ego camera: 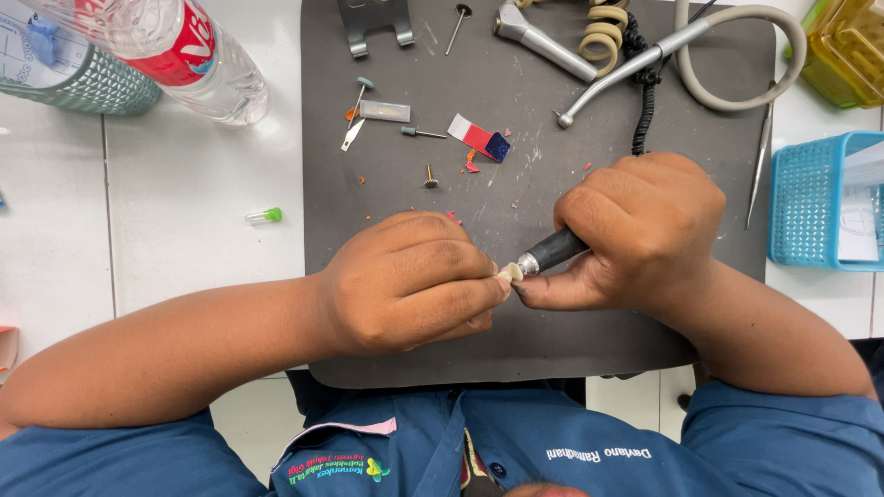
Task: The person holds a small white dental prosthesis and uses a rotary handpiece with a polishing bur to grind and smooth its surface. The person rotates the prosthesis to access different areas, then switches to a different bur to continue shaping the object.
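Two hands meet over the dark grey mat point(516, 331): left hand point(405, 281) pinches a small cream tooth-shaped piece point(509, 272), right hand point(640, 230) grips a black-and-silver rotary handpiece point(551, 251) touching it.

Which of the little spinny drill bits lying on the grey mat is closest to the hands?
The short bit with a flat round head, just above the left hand. The teal-tipped bit, the one by the blade and the top one lie farther away.

Place: dental lab workbench, white tiled.
Evidence: dark work mat point(516, 304) strewn with rotary burs point(422, 132); handpieces point(543, 37) laid beside a coiled cord point(642, 83); wax chips point(471, 164) scattered.
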